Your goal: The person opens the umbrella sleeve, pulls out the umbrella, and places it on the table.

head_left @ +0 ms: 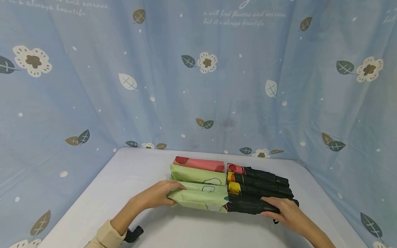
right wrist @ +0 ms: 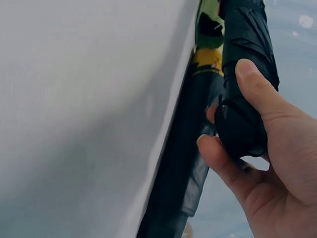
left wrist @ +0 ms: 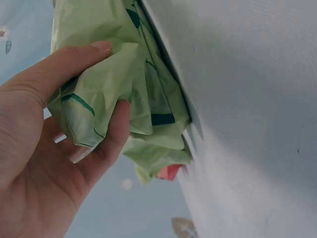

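My left hand (head_left: 156, 195) grips the outer end of the front light green packet (head_left: 198, 199), thin and crinkled with dark green outlines. In the left wrist view, thumb and fingers pinch its loose folds (left wrist: 106, 82). My right hand (head_left: 288, 213) holds the end of the front black folded umbrella (head_left: 243, 204) between thumb and fingers. The right wrist view shows this black roll (right wrist: 247, 39) raised off another black one (right wrist: 185, 114) with a yellow band. Behind lie another green packet (head_left: 198, 175), a red watermelon-print packet (head_left: 200, 164) and several black umbrellas (head_left: 263, 181).
The packets and umbrellas lie end to end in two side-by-side rows on a white table (head_left: 155, 227). A blue printed curtain (head_left: 173, 103) rises behind and at both sides. Beside the left sleeve (head_left: 107, 236) is a small black object (head_left: 134, 235), partly hidden.
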{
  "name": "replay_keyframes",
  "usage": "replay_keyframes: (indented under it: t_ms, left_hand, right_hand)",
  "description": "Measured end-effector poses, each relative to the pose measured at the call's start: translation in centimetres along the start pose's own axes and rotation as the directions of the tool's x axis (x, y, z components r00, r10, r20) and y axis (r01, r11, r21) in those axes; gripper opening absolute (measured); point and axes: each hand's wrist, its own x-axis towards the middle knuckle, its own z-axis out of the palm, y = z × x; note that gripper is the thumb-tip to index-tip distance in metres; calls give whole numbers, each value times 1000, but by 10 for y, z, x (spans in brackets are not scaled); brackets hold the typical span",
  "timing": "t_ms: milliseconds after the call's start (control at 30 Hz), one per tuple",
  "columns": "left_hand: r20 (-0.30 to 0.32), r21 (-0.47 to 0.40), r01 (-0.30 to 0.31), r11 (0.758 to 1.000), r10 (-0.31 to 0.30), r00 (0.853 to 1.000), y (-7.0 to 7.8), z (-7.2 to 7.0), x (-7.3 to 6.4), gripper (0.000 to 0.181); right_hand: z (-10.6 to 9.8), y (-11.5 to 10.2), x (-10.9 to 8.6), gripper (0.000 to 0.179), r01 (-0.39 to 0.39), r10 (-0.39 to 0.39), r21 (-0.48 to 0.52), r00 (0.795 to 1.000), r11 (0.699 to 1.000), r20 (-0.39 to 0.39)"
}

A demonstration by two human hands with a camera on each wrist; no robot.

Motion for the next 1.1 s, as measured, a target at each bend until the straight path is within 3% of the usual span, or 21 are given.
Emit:
replay_keyframes:
  t_ms: [333, 667, 1100]
  left_hand:
    - [-18, 11, -3, 1000, 3, 1000, -5, -3, -4, 44]
    - [-28, 28, 0, 1000, 1, 1000, -10, -4, -2, 44]
    - [-26, 14, 18, 1000, -17, 1000, -10, -8, -3, 41]
  right_hand:
    - [-11, 9, -9, 50, -84, 81, -40, 994, 996, -68]
    - [-19, 24, -19, 52, -156, 154, -31, 987, 987, -52]
    - [-25, 36, -31, 53, -193, 190, -46, 980, 980, -59]
